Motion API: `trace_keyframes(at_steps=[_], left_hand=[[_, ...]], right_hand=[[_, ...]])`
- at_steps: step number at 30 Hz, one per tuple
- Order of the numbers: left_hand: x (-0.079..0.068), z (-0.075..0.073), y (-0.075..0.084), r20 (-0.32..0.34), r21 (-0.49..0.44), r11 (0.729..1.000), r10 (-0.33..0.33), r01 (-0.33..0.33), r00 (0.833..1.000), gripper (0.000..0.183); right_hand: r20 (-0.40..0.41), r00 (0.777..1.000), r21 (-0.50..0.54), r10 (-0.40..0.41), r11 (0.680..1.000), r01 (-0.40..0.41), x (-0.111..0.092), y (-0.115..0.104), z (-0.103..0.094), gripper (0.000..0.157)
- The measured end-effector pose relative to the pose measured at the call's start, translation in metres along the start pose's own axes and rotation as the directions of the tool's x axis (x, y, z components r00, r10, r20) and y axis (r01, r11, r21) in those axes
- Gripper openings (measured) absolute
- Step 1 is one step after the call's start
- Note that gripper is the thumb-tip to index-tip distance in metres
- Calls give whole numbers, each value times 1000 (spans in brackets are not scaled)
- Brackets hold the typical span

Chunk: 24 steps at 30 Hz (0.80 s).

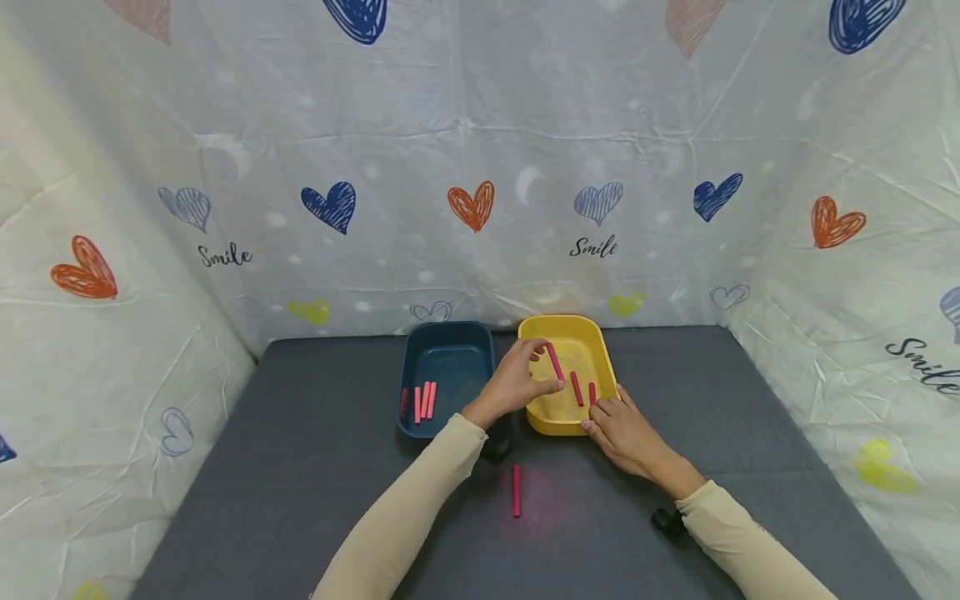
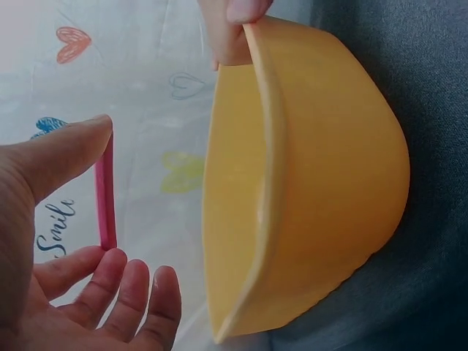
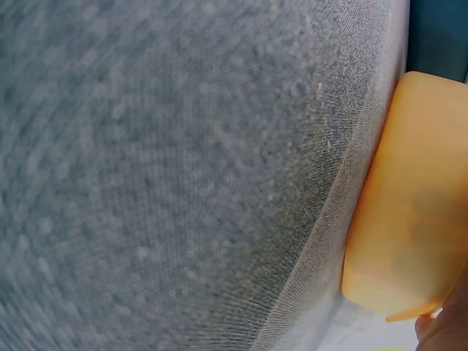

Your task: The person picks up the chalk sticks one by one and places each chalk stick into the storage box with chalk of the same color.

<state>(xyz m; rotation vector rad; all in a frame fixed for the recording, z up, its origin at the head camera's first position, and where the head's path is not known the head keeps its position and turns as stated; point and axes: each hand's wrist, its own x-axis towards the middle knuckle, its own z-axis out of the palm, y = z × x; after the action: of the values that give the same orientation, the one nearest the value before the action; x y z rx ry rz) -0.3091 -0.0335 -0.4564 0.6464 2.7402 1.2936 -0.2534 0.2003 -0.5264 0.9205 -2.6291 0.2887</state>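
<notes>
My left hand [image 1: 516, 379] is over the yellow tray [image 1: 566, 320] and pinches a slim pink stick [image 1: 556, 362] by its two ends, thumb on one and fingertips on the other. The left wrist view shows this held stick [image 2: 106, 194] outside the tray's opening, with the other fingers spread. Two more pink sticks [image 1: 577, 389] lie inside the yellow tray. At its near right corner, my right hand [image 1: 628, 435] grips the rim. The left wrist view catches that thumb [image 2: 247, 9] on the rim; the right wrist view shows mostly tablecloth and the tray's outer wall [image 3: 409, 197].
A dark blue tray [image 1: 450, 327] stands just left of the yellow one, with several pink sticks [image 1: 425, 401] in it. Another pink stick [image 1: 516, 492] lies on the grey tablecloth [image 1: 315, 483] in front. Behind the trays hangs a heart-printed curtain [image 1: 405, 250].
</notes>
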Motion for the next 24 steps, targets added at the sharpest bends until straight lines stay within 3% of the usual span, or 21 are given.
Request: trace_keyframes(at_steps=[13,24], left_hand=[[10,11,-10,5,-11,1000,-23,23,1000,74],[18,20,-5,32,0,999,-33,33,999,74]], right_hand=[[-9,1000,2,-4,1000,4,1,0,2,21],[7,1000,-2,4,1000,-4,0,0,1,20]])
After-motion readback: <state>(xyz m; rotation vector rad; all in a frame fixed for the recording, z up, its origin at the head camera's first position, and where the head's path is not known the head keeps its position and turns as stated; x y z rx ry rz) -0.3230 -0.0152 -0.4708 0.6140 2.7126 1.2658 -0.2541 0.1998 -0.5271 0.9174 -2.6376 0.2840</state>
